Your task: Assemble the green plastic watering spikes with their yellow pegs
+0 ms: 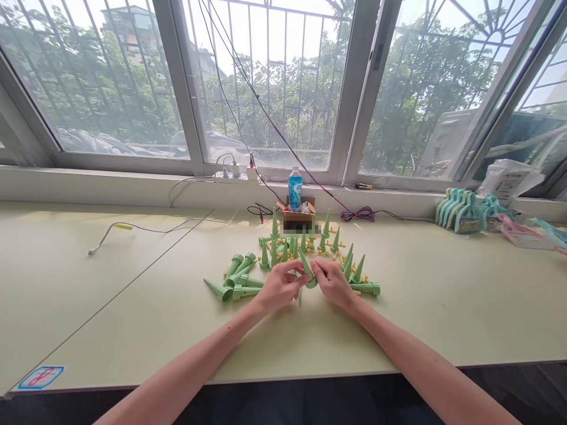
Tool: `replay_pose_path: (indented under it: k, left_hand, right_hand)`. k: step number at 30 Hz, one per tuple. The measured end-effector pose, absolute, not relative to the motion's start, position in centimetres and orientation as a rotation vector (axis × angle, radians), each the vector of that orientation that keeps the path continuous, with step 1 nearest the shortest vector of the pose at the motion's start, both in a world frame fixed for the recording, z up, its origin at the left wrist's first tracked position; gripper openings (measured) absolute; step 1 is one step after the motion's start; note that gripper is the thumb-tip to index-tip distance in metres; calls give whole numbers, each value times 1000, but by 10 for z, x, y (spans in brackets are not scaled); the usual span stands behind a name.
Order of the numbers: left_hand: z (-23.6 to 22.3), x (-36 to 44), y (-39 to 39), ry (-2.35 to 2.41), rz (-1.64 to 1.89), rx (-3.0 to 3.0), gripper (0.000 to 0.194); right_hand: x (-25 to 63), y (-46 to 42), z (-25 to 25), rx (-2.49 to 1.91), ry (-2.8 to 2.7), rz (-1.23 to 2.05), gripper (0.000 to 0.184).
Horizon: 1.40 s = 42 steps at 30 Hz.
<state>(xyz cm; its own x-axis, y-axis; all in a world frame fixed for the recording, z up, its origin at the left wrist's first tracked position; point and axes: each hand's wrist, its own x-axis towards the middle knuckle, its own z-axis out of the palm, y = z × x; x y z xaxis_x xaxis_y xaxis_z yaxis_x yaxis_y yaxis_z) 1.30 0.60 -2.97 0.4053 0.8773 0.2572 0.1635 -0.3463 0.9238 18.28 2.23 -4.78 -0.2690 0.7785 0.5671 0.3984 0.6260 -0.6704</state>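
In the head view a green plastic watering spike (pixel 305 262) points upward between my two hands. My left hand (pixel 282 283) has its fingers closed on the left side of this spike. From the right, the fingers of my right hand (pixel 332 282) are pinched against its side; a small bit of yellow shows there, too little to make out. Another green tip (pixel 300 297) sticks down below my left fingers. Several green spikes (pixel 264 254) stand upright behind my hands among small yellow valve pieces (pixel 334 243). More spikes (pixel 239 277) lie in a heap to the left.
A small cardboard box (pixel 299 221) and a blue bottle (pixel 295 189) are at the back. Coiled wire (pixel 358 213) lies by the sill, and a white cable (pixel 146 226) runs across the left side. Green brush-like items (pixel 460 211) and a pink piece (pixel 522 231) are at the far right.
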Motion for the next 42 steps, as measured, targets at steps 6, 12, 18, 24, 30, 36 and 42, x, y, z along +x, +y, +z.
replay_pose_path:
  k: [6,12,18,24,30,36,42]
  left_hand:
    - [-35,13,6,995,1192,2191,23]
    - [-34,15,5,989,1118,1981,25]
    - [-29,15,4,886,1031,1700,33]
    - [-29,13,7,812,921,1526,40]
    - [-26,15,7,861,1019,1457,42]
    - [-23,16,7,965,1082,1487,36]
    - [-24,17,8,947,1107,1530,34]
  right_hand:
    - [182,22,-46,-975,-1881,548,42]
    - [181,23,-46,-949,-1859,566,42]
    - [182,22,-46,-920,-1864,559,43]
    - [182,22,-46,-910,-1881,528,44]
    - [176,24,-51,-931,-1777,517,42]
    - [172,19,-48,-903,-1804,586,39]
    - [172,16,-46,-867,-1837,643,35]
